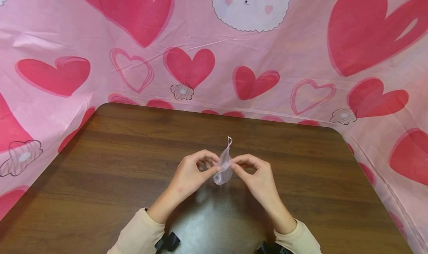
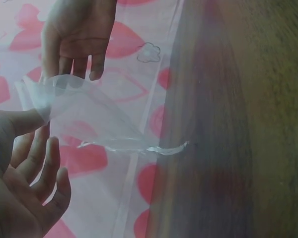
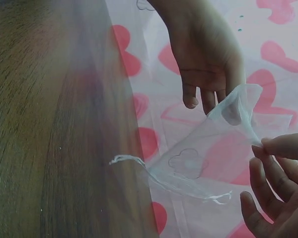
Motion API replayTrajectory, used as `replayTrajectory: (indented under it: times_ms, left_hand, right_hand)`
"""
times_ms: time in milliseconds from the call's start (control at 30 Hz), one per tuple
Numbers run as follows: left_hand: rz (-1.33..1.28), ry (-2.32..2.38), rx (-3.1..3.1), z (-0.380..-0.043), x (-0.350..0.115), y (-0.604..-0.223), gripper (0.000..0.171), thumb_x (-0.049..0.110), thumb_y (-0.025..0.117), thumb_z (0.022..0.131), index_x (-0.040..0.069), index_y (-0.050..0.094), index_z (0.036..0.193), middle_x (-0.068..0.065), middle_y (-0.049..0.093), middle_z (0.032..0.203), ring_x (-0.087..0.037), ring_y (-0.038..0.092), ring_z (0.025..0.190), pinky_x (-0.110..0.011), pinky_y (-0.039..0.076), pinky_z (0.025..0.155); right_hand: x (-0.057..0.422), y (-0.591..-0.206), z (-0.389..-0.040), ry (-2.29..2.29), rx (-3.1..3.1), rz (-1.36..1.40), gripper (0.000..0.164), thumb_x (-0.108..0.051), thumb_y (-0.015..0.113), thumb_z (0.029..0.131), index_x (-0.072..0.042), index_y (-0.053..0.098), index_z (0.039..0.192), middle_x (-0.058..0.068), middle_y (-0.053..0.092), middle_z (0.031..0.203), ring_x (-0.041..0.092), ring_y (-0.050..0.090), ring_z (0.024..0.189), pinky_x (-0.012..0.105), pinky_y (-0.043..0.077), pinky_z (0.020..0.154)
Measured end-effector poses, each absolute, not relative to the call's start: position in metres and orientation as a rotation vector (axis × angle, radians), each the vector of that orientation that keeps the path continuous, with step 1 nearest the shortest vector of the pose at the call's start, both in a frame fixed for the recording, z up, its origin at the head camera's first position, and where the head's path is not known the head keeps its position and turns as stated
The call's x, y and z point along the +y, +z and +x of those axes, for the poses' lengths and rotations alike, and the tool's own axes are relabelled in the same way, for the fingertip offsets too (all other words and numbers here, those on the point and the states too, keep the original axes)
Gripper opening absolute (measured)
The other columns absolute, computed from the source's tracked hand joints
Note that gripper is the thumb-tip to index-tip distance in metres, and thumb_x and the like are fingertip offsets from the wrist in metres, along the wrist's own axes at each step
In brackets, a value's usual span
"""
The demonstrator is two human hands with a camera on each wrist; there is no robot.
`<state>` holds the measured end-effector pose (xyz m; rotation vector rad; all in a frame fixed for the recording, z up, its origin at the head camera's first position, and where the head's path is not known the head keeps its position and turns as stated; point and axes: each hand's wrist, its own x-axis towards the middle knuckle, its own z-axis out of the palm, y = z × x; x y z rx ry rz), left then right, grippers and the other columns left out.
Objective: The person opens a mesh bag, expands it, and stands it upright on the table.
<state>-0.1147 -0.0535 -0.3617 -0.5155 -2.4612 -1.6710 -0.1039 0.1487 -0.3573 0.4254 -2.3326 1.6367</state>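
A small sheer white drawstring pouch (image 1: pixel 224 164) is held up in front of me above the table. My left hand (image 1: pixel 191 174) pinches one side of it between thumb and forefinger. On the opposite side, the thumb and forefinger of my right hand (image 1: pixel 258 176) pinch its edge. A thin white cord (image 1: pixel 229 140) sticks out at the far tip. Both wrist views show the translucent pouch (image 2: pixel 92 116) stretched between the hands, with loose cord ends (image 3: pixel 220 197) dangling. Whether anything lies inside cannot be made out.
Beneath the hands spreads a dark brown wooden table (image 1: pixel 133 146) with rounded far corners. A pink cloth (image 1: pixel 200 34) with red hearts hangs behind and around it. Black wrist devices (image 1: pixel 168 241) sit by the beige sleeves (image 1: pixel 138 233).
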Motion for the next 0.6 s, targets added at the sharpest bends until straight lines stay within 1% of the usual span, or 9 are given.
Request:
replayTrajectory:
  times_ms: [133, 267, 333, 467, 600]
  left_hand:
    - [-0.550, -1.644, -2.453, -0.1155, -0.0538, -0.3624, 0.017, 0.013, 0.082, 0.082, 0.019, 0.075, 0.096, 0.014, 0.063, 0.076, -0.005, 0.059, 0.072, -0.027, 0.047, 0.067]
    - [-0.573, -1.621, -2.455, -0.1163, -0.0542, -0.3628, 0.013, 0.011, 0.081, 0.083, 0.021, 0.078, 0.092, 0.016, 0.062, 0.078, -0.006, 0.058, 0.074, -0.028, 0.047, 0.066]
    - [-0.578, -1.618, -2.461, -0.1163, -0.0543, -0.3630, 0.011, 0.013, 0.080, 0.084, 0.022, 0.078, 0.091, 0.017, 0.063, 0.080, -0.006, 0.058, 0.075, -0.030, 0.047, 0.066]
    - [-0.569, -1.620, -2.490, -0.1152, -0.0542, -0.3632, 0.008, 0.022, 0.080, 0.085, 0.025, 0.077, 0.093, 0.018, 0.065, 0.082, -0.005, 0.059, 0.077, -0.034, 0.048, 0.068]
    - [-0.566, -1.616, -2.509, -0.1143, -0.0538, -0.3626, 0.009, 0.028, 0.079, 0.085, 0.027, 0.076, 0.093, 0.019, 0.066, 0.084, -0.004, 0.060, 0.078, -0.037, 0.048, 0.069]
  right_hand:
    - [0.1493, -0.3584, -0.1047, 1.617, -2.340, 0.437, 0.007, -0.007, 0.078, 0.085, -0.009, 0.076, 0.092, -0.002, 0.072, 0.083, 0.014, 0.064, 0.076, 0.027, 0.050, 0.073]
    - [0.1496, -0.3589, -0.1051, 1.608, -2.330, 0.460, 0.008, -0.005, 0.077, 0.085, -0.008, 0.076, 0.092, -0.001, 0.072, 0.082, 0.015, 0.064, 0.075, 0.025, 0.050, 0.072]
    - [0.1495, -0.3592, -0.1052, 1.607, -2.325, 0.466, 0.008, -0.005, 0.077, 0.085, -0.008, 0.075, 0.092, -0.001, 0.072, 0.082, 0.015, 0.063, 0.075, 0.025, 0.050, 0.072]
    - [0.1490, -0.3600, -0.1050, 1.590, -2.336, 0.477, 0.009, -0.005, 0.078, 0.085, -0.009, 0.076, 0.092, -0.002, 0.072, 0.082, 0.013, 0.063, 0.075, 0.029, 0.050, 0.071]
    - [0.1484, -0.3604, -0.1043, 1.576, -2.371, 0.507, 0.011, -0.003, 0.078, 0.084, -0.009, 0.076, 0.093, -0.002, 0.072, 0.084, 0.012, 0.062, 0.075, 0.028, 0.050, 0.071]
